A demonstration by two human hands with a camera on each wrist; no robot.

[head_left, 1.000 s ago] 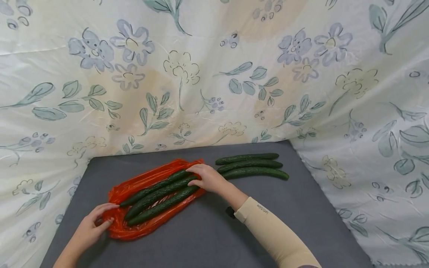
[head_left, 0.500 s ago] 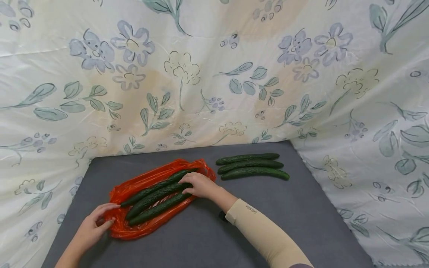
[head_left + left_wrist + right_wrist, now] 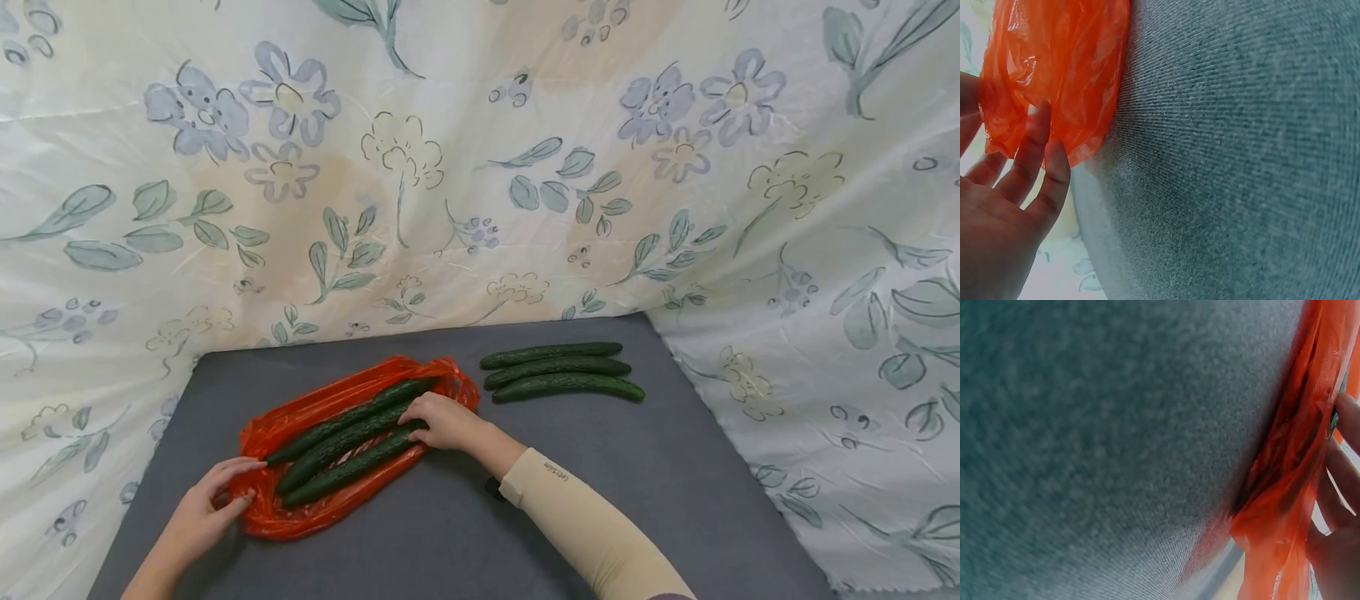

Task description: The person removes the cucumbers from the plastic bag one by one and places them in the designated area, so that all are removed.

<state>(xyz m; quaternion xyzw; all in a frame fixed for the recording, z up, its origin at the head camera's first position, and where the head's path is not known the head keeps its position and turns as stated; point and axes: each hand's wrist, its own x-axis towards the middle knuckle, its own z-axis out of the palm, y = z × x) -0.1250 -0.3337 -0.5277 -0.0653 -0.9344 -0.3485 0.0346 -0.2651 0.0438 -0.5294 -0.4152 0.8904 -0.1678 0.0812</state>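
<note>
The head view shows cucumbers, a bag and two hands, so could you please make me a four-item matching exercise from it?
Things:
1. Plastic bag
2. Left hand
3. Right hand
4. Loose cucumbers

Places or looks:
A. At the bag's left end
B. Side by side on the gray surface
C. At the right ends of the bagged cucumbers
D. Crinkled and orange-red

Right pairs: 1-D, 2-A, 3-C, 4-B

Glossy crinkled plastic bag (image 3: 315, 403); rough-skinned cucumbers (image 3: 347, 446); matt ribbed tablecloth (image 3: 697, 483).
</note>
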